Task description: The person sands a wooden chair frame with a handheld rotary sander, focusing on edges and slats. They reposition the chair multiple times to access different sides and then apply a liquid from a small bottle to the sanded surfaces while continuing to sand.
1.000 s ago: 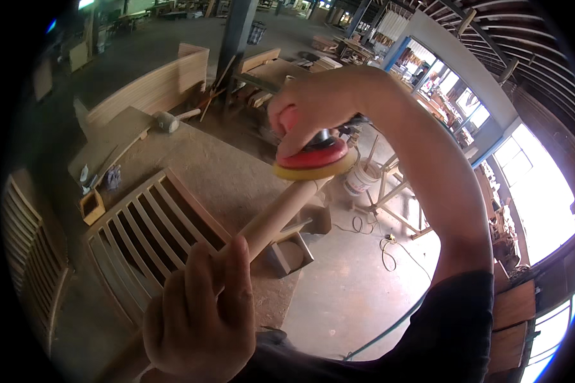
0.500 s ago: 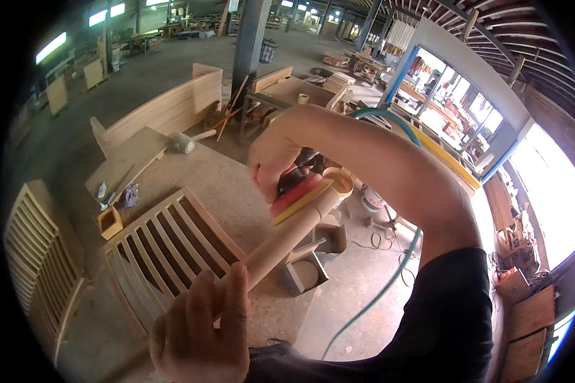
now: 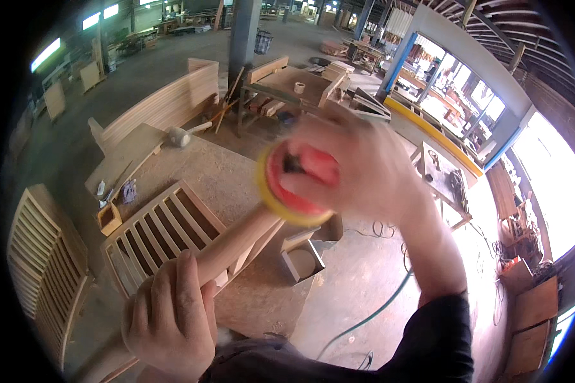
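Note:
My left hand (image 3: 172,313) is closed around a long, pale wooden bar (image 3: 233,246), which runs from the lower left up toward the middle. My right hand (image 3: 364,166), smeared by motion, is wrapped over a red sander (image 3: 306,175) with a round yellow pad. The pad's edge overlaps the far end of the bar; whether it touches the wood I cannot tell. Beneath the bar, a slatted wooden frame (image 3: 180,203) lies on the dusty worktable (image 3: 214,169).
A mallet (image 3: 179,136) and a small wooden box (image 3: 109,219) sit on the table. An open box (image 3: 303,260) with a round disc is near its right edge. A green hose (image 3: 380,303) trails at the right. Another slatted panel (image 3: 48,255) stands at the left.
My right hand has swung rightward and turned the sander, so its red top shows more. My left hand and the bar have shifted left and slightly down.

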